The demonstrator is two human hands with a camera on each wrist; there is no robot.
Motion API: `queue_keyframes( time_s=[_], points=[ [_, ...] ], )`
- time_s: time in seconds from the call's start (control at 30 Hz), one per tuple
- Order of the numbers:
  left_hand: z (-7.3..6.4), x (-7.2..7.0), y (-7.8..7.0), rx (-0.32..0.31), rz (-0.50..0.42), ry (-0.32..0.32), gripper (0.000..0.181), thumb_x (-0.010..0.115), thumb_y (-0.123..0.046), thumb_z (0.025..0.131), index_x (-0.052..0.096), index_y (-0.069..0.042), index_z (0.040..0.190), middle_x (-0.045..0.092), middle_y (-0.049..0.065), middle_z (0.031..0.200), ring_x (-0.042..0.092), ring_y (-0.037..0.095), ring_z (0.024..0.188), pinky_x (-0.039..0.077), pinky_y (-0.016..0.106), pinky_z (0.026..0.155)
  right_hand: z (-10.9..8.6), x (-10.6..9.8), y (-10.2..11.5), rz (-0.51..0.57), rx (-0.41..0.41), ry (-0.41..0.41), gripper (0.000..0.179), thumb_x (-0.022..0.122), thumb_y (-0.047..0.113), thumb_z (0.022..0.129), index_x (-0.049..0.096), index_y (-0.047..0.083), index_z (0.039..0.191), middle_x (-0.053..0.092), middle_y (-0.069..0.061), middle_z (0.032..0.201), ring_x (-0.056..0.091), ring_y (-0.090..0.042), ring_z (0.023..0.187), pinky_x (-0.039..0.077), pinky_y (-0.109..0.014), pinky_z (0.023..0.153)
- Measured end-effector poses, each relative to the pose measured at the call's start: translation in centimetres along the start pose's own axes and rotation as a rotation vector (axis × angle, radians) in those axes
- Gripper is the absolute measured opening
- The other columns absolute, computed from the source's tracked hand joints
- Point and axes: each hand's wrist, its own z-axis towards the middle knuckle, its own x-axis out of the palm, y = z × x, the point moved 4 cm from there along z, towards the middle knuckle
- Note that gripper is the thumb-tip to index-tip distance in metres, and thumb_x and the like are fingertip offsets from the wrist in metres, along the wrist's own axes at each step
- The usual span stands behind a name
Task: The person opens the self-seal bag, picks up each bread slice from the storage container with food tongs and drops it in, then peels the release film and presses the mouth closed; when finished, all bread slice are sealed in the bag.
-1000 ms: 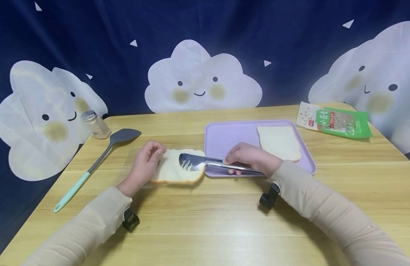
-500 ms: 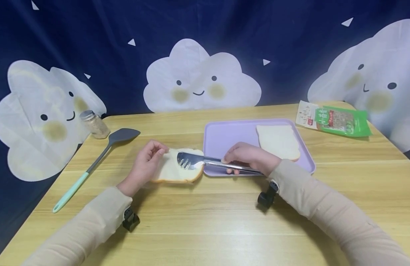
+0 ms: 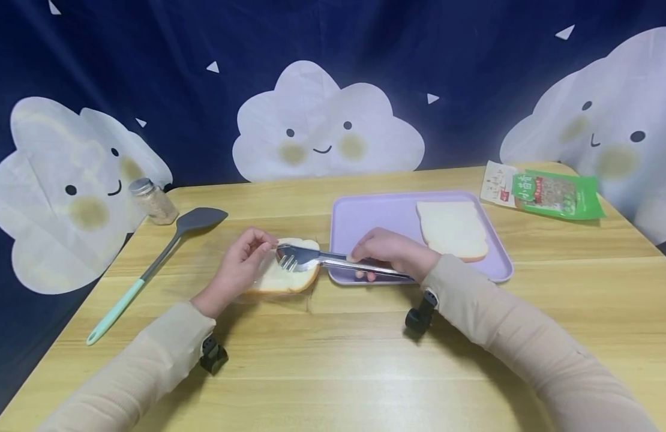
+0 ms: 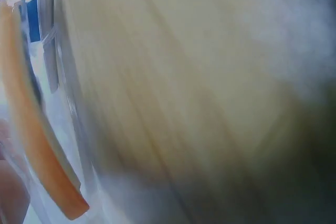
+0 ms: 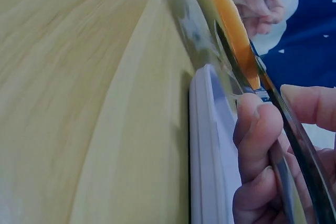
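In the head view my left hand (image 3: 237, 267) pinches the edge of a clear plastic bag (image 5: 194, 30). A slice of bread (image 3: 284, 281) lies inside the bag, its brown crust (image 4: 37, 129) showing through the film in the left wrist view. My right hand (image 3: 392, 251) grips metal tongs (image 3: 335, 260) by the arms. Their slotted head rests over the slice, close to my left fingertips. Seen from the right wrist, the tongs' two arms run on either side of the slice's crusted edge (image 5: 231, 19). Left fingers partly cover the slice.
Right of the bag lies a purple tray (image 3: 360, 222) bearing another slice of bread (image 3: 453, 228). At left are a spatula (image 3: 160, 261) with a mint handle and a spice jar (image 3: 153, 203). A green seasoning packet (image 3: 554, 195) lies at the back right.
The right hand and tongs have shifted left, and the slice has slid left with them, away from the tray's edge. The left hand has hardly moved.
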Motion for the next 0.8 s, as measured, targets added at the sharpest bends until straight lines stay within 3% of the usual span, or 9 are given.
queue_keyframes(
  time_s=[0.3, 0.53, 0.8],
  points=[
    [-0.12, -0.46, 0.2, -0.051, 0.055, 0.0, 0.011, 0.045, -0.002, 0.095, 0.052, 0.007, 0.097, 0.059, 0.02, 0.106, 0.052, 0.01, 0.099, 0.04, 0.014, 0.087, 0.08, -0.05, 0.28, -0.047, -0.008, -0.05, 0.026, 0.052, 0.002, 0.086, 0.058, -0.015, 0.106, 0.06, -0.007, 0.059, 0.05, -0.008, 0.042, 0.044, -0.018, 0.043],
    [0.02, -0.5, 0.11, -0.081, 0.071, -0.007, 0.011, 0.045, -0.003, 0.096, 0.051, 0.006, 0.098, 0.06, 0.02, 0.109, 0.052, 0.021, 0.105, 0.041, 0.03, 0.097, 0.19, 0.16, 0.2, -0.071, -0.005, -0.041, 0.027, 0.052, 0.003, 0.085, 0.059, -0.013, 0.105, 0.06, -0.007, 0.06, 0.049, -0.008, 0.042, 0.044, -0.018, 0.043],
    [-0.11, -0.23, 0.31, -0.088, 0.057, -0.005, 0.012, 0.046, -0.006, 0.096, 0.05, 0.005, 0.095, 0.058, 0.019, 0.105, 0.052, 0.01, 0.096, 0.042, 0.015, 0.085, 0.1, 0.37, 0.11, 0.027, 0.028, -0.012, 0.027, 0.051, 0.002, 0.086, 0.056, -0.016, 0.107, 0.059, -0.008, 0.06, 0.049, -0.008, 0.042, 0.044, -0.018, 0.043]
  ],
)
